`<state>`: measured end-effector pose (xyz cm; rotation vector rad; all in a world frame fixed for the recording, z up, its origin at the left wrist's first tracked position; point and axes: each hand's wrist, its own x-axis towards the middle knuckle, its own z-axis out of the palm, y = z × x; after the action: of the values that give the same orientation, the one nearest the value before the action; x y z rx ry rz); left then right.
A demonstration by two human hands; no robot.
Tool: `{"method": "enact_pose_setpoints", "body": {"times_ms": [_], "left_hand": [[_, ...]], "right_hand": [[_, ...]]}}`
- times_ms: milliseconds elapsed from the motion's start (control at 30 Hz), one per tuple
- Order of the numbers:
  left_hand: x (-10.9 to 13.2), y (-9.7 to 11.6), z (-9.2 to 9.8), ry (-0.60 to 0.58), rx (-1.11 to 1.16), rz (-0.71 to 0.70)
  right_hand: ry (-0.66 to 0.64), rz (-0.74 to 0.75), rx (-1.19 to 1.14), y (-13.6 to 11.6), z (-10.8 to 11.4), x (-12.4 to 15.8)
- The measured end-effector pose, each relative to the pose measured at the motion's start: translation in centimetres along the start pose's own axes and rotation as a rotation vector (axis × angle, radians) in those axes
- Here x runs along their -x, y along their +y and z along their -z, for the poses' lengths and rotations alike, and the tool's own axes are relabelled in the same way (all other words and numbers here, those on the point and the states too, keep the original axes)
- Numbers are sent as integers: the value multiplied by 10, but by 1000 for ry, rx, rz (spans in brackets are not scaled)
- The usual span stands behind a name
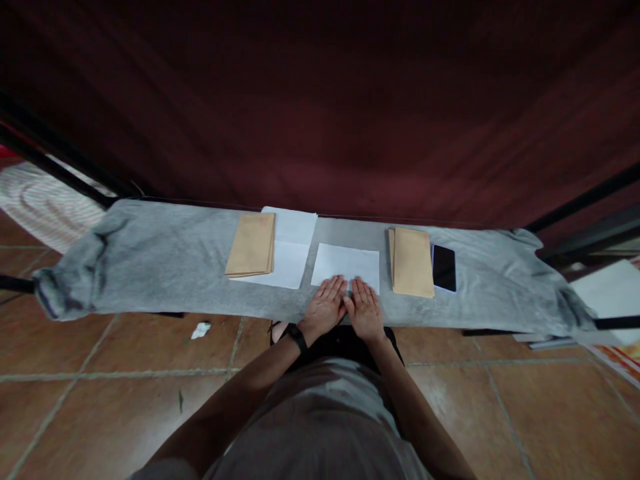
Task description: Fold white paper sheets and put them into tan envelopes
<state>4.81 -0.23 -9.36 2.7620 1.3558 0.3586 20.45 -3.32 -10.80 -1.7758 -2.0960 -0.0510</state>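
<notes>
A white sheet of paper (346, 259), which looks folded, lies in the middle of the grey cloth. Both hands rest flat along its near edge, side by side with the thumbs close together. My left hand (326, 305) has its fingers stretched out over the near left part of the paper. My right hand (365, 308) lies the same way on the near right part. Neither hand grips anything. Left of them, more white paper (290, 257) with a crease across it lies partly under a stack of brown envelopes (251, 245). Another brown envelope stack (413, 262) lies to the right.
A phone (444, 269) with a dark screen touches or nearly touches the right stack. The grey cloth (165, 260) covers a long narrow surface. Behind it hangs a dark red curtain (320, 120). A crumpled white scrap (201, 330) lies on the tiled floor.
</notes>
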Motion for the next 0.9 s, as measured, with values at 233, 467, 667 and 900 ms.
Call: {"method": "enact_pose_setpoints", "body": {"times_ms": [233, 467, 667, 900], "left_hand": [[2, 0, 1, -1, 7, 15], [9, -8, 0, 34, 7, 63], [14, -13, 3, 49, -1, 105], [14, -10, 4, 70, -11, 136]], "right_hand": [[41, -8, 3, 10, -3, 6], [68, -63, 30, 26, -1, 13], [68, -85, 35, 30, 0, 14], [68, -139, 49, 32, 4, 17]]}}
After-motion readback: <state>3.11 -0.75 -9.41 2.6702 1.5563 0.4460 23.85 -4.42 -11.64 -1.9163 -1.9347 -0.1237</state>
